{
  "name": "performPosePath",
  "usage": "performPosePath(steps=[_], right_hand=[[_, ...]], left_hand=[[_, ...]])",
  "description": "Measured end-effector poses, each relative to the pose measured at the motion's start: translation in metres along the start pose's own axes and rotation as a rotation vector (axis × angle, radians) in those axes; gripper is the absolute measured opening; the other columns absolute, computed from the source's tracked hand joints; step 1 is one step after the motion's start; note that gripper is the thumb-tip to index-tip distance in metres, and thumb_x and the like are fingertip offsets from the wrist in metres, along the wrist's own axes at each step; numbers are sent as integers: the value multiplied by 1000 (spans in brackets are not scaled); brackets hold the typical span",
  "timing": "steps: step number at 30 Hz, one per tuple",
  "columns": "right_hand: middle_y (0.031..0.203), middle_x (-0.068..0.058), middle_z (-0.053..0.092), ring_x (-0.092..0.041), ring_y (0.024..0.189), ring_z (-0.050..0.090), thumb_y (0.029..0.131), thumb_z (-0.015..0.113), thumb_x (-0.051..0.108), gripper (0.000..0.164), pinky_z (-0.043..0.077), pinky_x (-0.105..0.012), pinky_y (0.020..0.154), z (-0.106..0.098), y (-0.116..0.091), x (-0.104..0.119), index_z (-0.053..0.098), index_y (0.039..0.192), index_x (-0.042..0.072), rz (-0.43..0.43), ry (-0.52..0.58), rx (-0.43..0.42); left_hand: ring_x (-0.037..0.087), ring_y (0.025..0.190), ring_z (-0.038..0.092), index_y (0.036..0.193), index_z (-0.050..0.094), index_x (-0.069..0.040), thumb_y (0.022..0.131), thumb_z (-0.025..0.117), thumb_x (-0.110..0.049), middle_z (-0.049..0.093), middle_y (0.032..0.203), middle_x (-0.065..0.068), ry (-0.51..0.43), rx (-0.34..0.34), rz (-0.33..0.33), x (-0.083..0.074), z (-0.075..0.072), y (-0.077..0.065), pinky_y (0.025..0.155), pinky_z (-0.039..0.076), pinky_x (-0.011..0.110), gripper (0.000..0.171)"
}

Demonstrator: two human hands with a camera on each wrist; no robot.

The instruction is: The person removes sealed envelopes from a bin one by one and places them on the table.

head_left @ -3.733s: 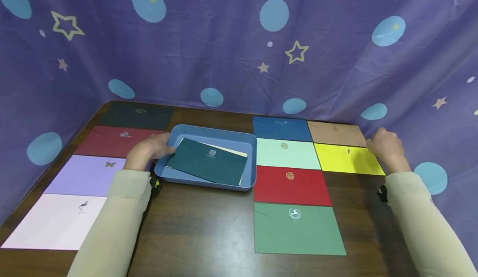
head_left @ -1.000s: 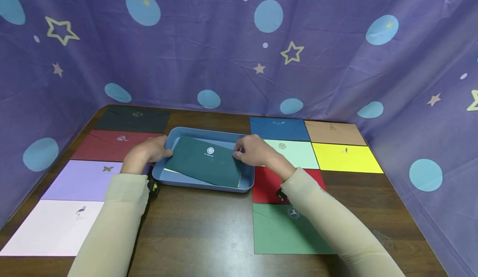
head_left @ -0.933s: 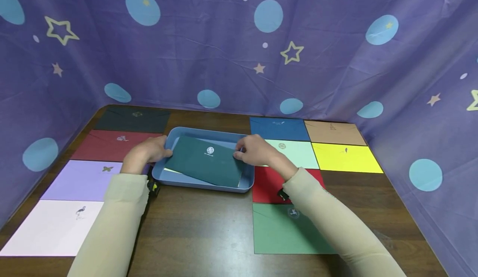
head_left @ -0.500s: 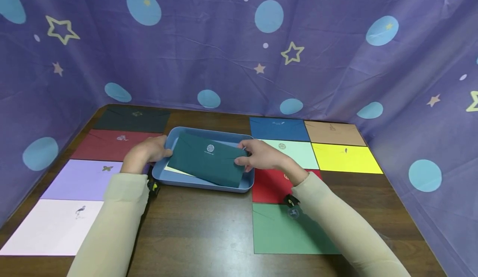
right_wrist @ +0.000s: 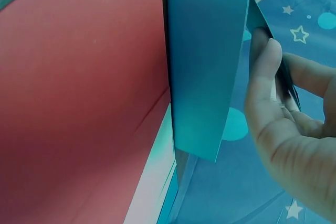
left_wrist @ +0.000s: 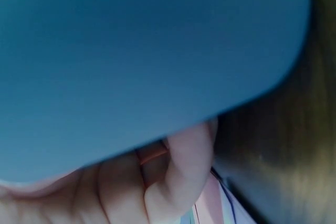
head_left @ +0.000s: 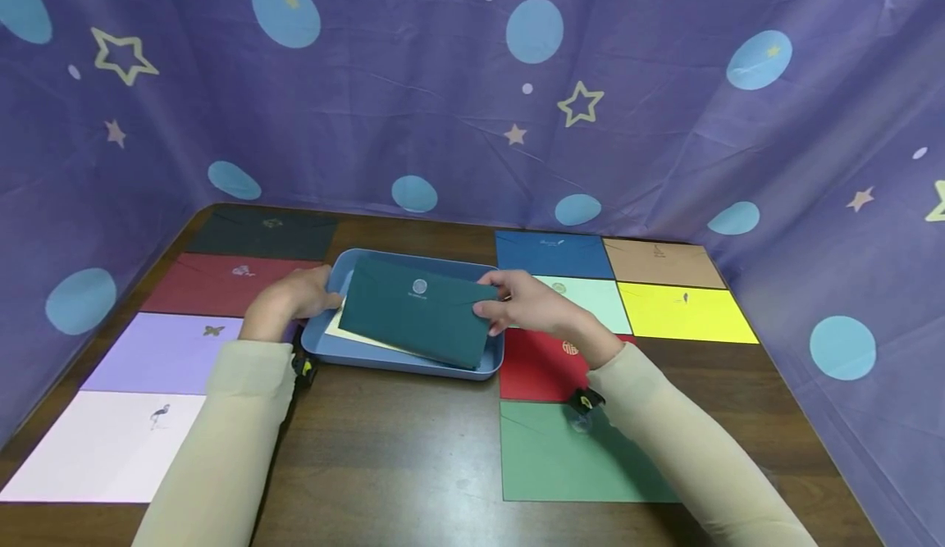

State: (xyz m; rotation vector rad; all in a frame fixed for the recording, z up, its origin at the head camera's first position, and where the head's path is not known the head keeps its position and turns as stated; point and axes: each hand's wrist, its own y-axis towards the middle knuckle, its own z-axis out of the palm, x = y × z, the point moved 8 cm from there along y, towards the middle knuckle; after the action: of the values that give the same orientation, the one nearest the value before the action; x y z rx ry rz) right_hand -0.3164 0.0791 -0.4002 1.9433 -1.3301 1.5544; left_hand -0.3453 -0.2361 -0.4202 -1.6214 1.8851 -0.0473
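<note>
In the head view, a dark green envelope (head_left: pixel 413 321) with a pale round emblem tilts up over the blue tray (head_left: pixel 365 355). My right hand (head_left: pixel 527 305) pinches its right edge between thumb and fingers; the right wrist view shows the same thumb (right_wrist: pixel 270 59) on this dark edge. A cream envelope (head_left: pixel 369 340) lies beneath it inside the tray, mostly covered. My left hand (head_left: pixel 291 297) grips the tray's left end. In the left wrist view, the tray wall (left_wrist: pixel 136 66) fills the top and hides part of the curled fingers (left_wrist: pixel 186 156).
On the left lie dark (head_left: pixel 254 235), maroon (head_left: pixel 207 284), lavender (head_left: pixel 162 354) and white (head_left: pixel 96 448) envelopes. Right of the tray are blue (head_left: pixel 554 258), tan (head_left: pixel 660 268), yellow (head_left: pixel 687 317), mint (head_left: pixel 609 305), red (head_left: pixel 531 375) and green (head_left: pixel 546 465) ones. A purple curtain (head_left: pixel 443 104) hangs behind.
My right hand has come from beside the yellow envelope to the tray, taken the dark green envelope's right edge and raised it, shifting slightly right. My left hand stays on the tray.
</note>
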Motion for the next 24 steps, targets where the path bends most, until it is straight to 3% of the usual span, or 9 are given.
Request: performPosePath(steps=[3, 10, 13, 18, 24], right_hand=[[102, -16, 63, -28, 84, 77, 104, 69, 16, 60, 61, -39, 91, -7, -3, 1, 43, 157, 3, -13, 11, -23], [93, -13, 68, -49, 89, 68, 106, 67, 18, 41, 61, -45, 90, -34, -23, 3, 56, 143, 7, -77, 29, -88], [97, -12, 72, -41, 83, 69, 107, 66, 17, 34, 60, -49, 88, -51, -39, 2, 59, 137, 5, -103, 47, -103], [92, -8, 69, -20, 74, 63, 109, 61, 16, 29, 59, -40, 82, -86, -71, -5, 57, 131, -1, -112, 64, -137], [94, -3, 68, -19, 78, 63, 111, 58, 17, 28, 56, -33, 80, -128, -115, -16, 53, 127, -5, -91, 52, -185]], left_hand=[[37, 104, 62, 139, 42, 14, 109, 55, -18, 58, 127, 33, 9, 1, -5, 0, 1, 0, 83, 56, 47, 47], [36, 100, 61, 144, 38, 17, 108, 57, -20, 57, 129, 33, 40, 7, -24, 0, 1, 1, 85, 54, 48, 54], [34, 97, 61, 146, 36, 17, 108, 56, -20, 56, 130, 33, 36, 11, -19, -1, 2, 0, 83, 53, 46, 57], [32, 89, 60, 149, 33, 16, 108, 53, -20, 54, 130, 32, 14, 22, 0, -2, 2, -2, 79, 51, 44, 58], [37, 101, 57, 154, 26, 16, 108, 50, -19, 46, 142, 36, -16, 37, 4, 0, 3, -3, 88, 48, 51, 63]])
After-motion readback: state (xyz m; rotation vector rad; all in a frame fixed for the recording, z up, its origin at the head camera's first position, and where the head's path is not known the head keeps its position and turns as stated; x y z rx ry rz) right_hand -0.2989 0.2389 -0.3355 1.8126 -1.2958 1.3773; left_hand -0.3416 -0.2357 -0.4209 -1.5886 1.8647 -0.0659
